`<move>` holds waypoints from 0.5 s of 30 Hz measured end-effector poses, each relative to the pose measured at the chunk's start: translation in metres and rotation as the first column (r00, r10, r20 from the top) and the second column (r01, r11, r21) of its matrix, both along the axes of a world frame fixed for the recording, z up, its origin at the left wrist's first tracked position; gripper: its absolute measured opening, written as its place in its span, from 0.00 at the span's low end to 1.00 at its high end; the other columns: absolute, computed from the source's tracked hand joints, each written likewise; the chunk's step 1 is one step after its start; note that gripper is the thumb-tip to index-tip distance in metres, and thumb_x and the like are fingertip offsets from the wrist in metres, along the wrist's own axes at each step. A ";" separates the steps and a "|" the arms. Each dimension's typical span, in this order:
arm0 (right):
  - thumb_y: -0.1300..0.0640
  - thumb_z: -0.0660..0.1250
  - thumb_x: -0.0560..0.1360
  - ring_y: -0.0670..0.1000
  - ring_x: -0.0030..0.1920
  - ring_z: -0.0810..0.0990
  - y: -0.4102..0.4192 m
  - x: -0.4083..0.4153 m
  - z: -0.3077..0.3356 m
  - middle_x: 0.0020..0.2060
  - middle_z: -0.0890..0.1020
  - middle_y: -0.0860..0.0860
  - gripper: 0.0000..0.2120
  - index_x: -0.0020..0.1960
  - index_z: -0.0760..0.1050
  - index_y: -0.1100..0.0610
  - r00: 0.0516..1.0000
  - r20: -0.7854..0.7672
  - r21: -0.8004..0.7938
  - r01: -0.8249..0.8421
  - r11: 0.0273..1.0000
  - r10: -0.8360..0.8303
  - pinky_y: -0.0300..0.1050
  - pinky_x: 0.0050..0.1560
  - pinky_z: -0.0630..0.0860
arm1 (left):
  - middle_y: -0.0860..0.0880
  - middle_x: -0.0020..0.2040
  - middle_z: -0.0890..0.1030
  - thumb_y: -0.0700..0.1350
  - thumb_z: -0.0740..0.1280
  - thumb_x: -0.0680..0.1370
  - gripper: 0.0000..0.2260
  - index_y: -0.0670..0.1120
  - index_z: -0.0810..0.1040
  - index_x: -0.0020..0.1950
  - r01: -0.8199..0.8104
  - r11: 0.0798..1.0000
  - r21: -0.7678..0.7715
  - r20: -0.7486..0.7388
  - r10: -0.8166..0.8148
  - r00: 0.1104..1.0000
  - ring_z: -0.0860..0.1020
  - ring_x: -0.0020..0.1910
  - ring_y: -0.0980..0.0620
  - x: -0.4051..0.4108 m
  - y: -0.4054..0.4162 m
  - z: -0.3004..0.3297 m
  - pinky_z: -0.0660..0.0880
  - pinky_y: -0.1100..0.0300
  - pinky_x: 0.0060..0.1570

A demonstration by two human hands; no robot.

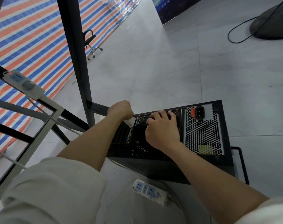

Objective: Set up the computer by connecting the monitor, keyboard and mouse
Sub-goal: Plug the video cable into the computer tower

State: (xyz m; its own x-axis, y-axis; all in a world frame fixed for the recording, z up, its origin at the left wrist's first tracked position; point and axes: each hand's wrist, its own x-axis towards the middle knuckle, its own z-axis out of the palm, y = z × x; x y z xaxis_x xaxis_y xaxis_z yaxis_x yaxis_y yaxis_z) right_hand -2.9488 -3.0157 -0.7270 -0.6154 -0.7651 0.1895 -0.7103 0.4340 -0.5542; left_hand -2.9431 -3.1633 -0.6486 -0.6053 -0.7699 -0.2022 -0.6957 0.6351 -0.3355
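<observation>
- The black metal computer tower (202,135) stands on the grey tiled floor (153,70), its rear panel facing the camera.
- The left hand (120,110) is curled round a white plug (130,122) held against the panel's left edge; the socket beneath is hidden.
- The right hand (161,126) rests on the port area with fingers bent, covering the ports; I cannot tell whether it holds anything.
- A white power strip (151,191) lies on the floor near the tower.
</observation>
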 end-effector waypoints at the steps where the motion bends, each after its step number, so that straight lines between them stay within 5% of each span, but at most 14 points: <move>1: 0.51 0.54 0.78 0.54 0.71 0.60 0.000 0.000 0.000 0.67 0.70 0.52 0.18 0.64 0.73 0.54 1.000 -0.002 -0.002 0.001 1.000 -0.001 0.56 0.72 0.50 | 0.44 0.47 0.71 0.41 0.59 0.79 0.02 0.42 0.67 0.47 -0.009 1.000 -0.002 -0.021 0.009 1.000 0.71 0.47 0.44 0.002 0.000 0.000 0.70 0.54 0.46; 5: 0.51 0.54 0.78 0.54 0.70 0.61 0.000 0.000 0.001 0.67 0.71 0.51 0.18 0.64 0.73 0.54 1.000 -0.004 0.001 -0.001 1.000 0.001 0.56 0.72 0.50 | 0.45 0.49 0.77 0.48 0.62 0.79 0.10 0.41 0.73 0.49 0.007 0.998 -0.059 -0.238 -0.021 0.971 0.75 0.49 0.44 0.024 0.000 -0.008 0.72 0.53 0.46; 9: 0.51 0.54 0.78 0.53 0.71 0.61 0.000 0.000 0.001 0.67 0.71 0.51 0.18 0.64 0.73 0.53 1.000 -0.002 0.001 0.001 1.000 -0.001 0.55 0.72 0.50 | 0.47 0.48 0.77 0.49 0.64 0.77 0.09 0.43 0.75 0.50 0.190 0.900 -0.392 -0.490 -0.379 0.785 0.74 0.49 0.45 0.068 0.006 -0.016 0.73 0.50 0.47; 12: 0.51 0.53 0.78 0.53 0.71 0.61 0.000 0.000 0.000 0.67 0.70 0.51 0.18 0.64 0.73 0.53 1.000 -0.008 0.014 0.007 1.000 -0.007 0.55 0.72 0.50 | 0.47 0.41 0.78 0.50 0.63 0.78 0.11 0.43 0.77 0.45 0.152 0.940 -0.306 -0.628 -0.320 0.709 0.76 0.40 0.49 0.084 0.016 -0.018 0.73 0.54 0.38; 15: 0.51 0.54 0.78 0.53 0.71 0.61 -0.001 0.000 -0.001 0.67 0.70 0.50 0.18 0.64 0.73 0.53 1.000 -0.012 0.017 0.013 1.000 -0.012 0.55 0.72 0.50 | 0.49 0.38 0.80 0.54 0.61 0.79 0.16 0.44 0.80 0.43 0.071 0.957 -0.283 -0.616 -0.238 0.751 0.73 0.36 0.51 0.079 0.023 -0.016 0.67 0.58 0.36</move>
State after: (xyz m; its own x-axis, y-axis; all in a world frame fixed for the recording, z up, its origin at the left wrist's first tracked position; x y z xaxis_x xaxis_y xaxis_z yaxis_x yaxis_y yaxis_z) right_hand -2.9485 -3.0163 -0.7276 -0.6227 -0.7606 0.1840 -0.7113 0.4522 -0.5381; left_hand -2.8643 -3.1399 -0.6646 -0.6418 -0.6268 0.4419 -0.6979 0.7162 0.0024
